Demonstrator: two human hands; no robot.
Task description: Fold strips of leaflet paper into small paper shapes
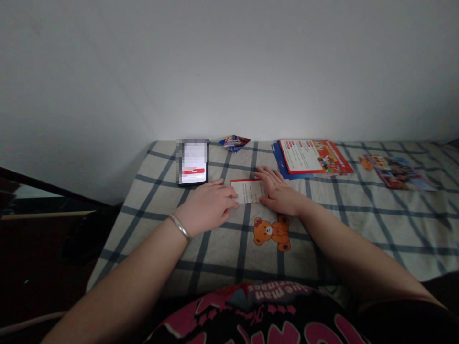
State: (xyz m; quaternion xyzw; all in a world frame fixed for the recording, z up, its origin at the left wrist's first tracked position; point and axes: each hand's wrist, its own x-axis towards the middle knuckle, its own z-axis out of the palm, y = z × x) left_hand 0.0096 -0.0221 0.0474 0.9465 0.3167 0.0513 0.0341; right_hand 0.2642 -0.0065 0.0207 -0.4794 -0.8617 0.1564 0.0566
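A small sheet of printed paper [247, 191] with a red strip along its far edge lies on the checked cloth in front of me. My left hand [210, 205], with a silver bangle on the wrist, has its fingers bent together at the sheet's left edge, apparently gripping it. Across the right edge rests my right hand [279, 192], fingers spread and lying flat, the thumb touching the print. Its fingers hide part of that side. Just nearer to me is an orange teddy bear picture [271, 233] on the cloth.
A phone [194, 162] with a lit screen lies at the far left. Near the wall [229, 67] is a folded diamond-shaped paper [234, 143]. A stack of red and blue printed sheets [304, 157] lies right of it, with a colourful printed sheet [399, 172] farther right. The checked cloth [215, 258] covers the surface.
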